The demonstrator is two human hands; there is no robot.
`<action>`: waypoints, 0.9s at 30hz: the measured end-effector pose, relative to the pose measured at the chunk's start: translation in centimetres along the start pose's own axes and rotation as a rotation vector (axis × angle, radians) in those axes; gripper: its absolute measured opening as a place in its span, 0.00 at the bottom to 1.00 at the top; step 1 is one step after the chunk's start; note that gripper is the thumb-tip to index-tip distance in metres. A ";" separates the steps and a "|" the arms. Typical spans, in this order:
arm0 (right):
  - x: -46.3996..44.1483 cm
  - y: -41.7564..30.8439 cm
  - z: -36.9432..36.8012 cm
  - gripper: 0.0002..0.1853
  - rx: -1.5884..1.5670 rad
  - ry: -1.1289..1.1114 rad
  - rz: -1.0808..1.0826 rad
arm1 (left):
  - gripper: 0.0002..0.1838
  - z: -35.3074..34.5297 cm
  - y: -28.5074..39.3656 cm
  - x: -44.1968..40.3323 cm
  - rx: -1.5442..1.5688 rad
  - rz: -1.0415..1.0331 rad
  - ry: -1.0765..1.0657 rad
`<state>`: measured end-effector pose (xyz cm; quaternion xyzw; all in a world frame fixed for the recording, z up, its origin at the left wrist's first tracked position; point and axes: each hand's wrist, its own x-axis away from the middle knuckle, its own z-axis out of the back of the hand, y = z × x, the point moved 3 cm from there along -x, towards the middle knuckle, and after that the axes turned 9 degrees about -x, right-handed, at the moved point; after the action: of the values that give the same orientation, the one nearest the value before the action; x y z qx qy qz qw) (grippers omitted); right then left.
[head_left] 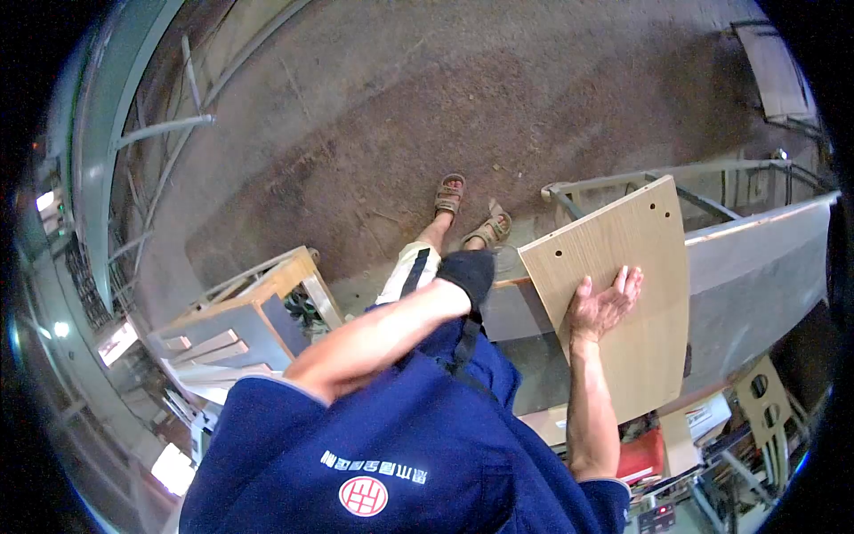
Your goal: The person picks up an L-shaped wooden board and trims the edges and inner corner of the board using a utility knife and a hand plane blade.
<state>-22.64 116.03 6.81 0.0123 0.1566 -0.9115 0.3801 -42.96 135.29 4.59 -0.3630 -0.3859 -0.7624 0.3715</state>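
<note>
My right hand (605, 307), bare, lies flat with fingers stretched out on a light wood-grain panel (649, 343). The panel has one round hole near its left corner and several small holes near its upper right corner, and one long edge is curved. It lies across a grey-topped workbench (756, 276). My left hand (469, 274) is in a black glove, in front of my body and left of the panel. Its fingers are dark and cannot be made out, nor can anything in them.
A wooden frame box (298, 285) with wood strips (213, 345) stands at left. A pale panel on a rack (776, 71) is at upper right. Below the bench lie a red object (640, 454) and a board with oval cutouts (765, 400). Green metal machinery (93, 178) stands far left.
</note>
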 end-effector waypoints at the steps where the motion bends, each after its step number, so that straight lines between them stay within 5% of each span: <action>1: 0.2 0.4 0.0 0.38 -0.007 0.003 0.019 | 0.19 -0.6 -1.3 -0.9 0.027 0.009 0.012; 7: -0.4 0.4 -0.6 0.39 -0.014 -0.003 0.013 | 0.15 1.0 -3.8 -1.2 0.329 -0.122 0.272; 11: -0.3 0.2 -0.5 0.39 -0.032 0.001 0.018 | 0.24 -0.2 -2.9 -4.6 0.769 -0.124 -0.002; 15: -0.4 0.4 -0.8 0.39 -0.040 0.002 0.030 | 0.22 -0.4 0.1 -4.6 0.775 -0.533 0.215; 17: -0.3 0.4 -0.8 0.40 -0.040 -0.001 0.023 | 0.27 -0.3 0.7 -2.9 0.575 -0.474 0.106; 27: -0.1 0.6 -1.0 0.41 -0.025 -0.034 0.011 | 0.29 -0.6 1.6 -0.8 0.465 -0.531 0.339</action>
<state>-22.24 116.02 5.71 -0.0071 0.1615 -0.9075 0.3877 -41.44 134.30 4.17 -0.0255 -0.5620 -0.7735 0.2919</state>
